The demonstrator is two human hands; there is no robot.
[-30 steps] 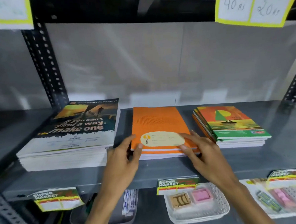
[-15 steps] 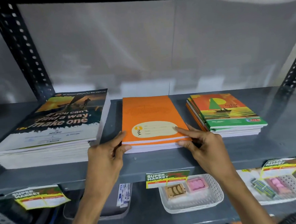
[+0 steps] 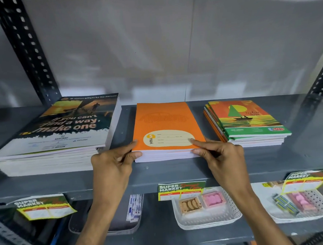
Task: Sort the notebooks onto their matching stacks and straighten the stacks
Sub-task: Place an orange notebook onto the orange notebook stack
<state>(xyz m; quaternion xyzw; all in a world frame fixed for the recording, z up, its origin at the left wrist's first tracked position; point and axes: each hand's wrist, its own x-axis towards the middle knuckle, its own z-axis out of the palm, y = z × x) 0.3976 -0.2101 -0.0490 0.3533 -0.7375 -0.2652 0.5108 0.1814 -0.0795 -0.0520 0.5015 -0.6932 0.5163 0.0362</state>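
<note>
Three stacks of notebooks sit side by side on the grey shelf (image 3: 160,171). The orange stack (image 3: 166,127) is in the middle, squared up, with its label facing the front edge. The left hand (image 3: 113,163) grips its front left corner, thumb on the cover and fingers against the page edges. The right hand (image 3: 218,156) pinches the front right corner the same way, one finger lying on the label. To the left stands the taller dark stack (image 3: 63,132); to the right, the sailboat stack (image 3: 247,121), whose lower books are fanned out of line. On the shelf below, a white basket (image 3: 206,220) holds what look like small packets, though the view is blurred there.
</note>
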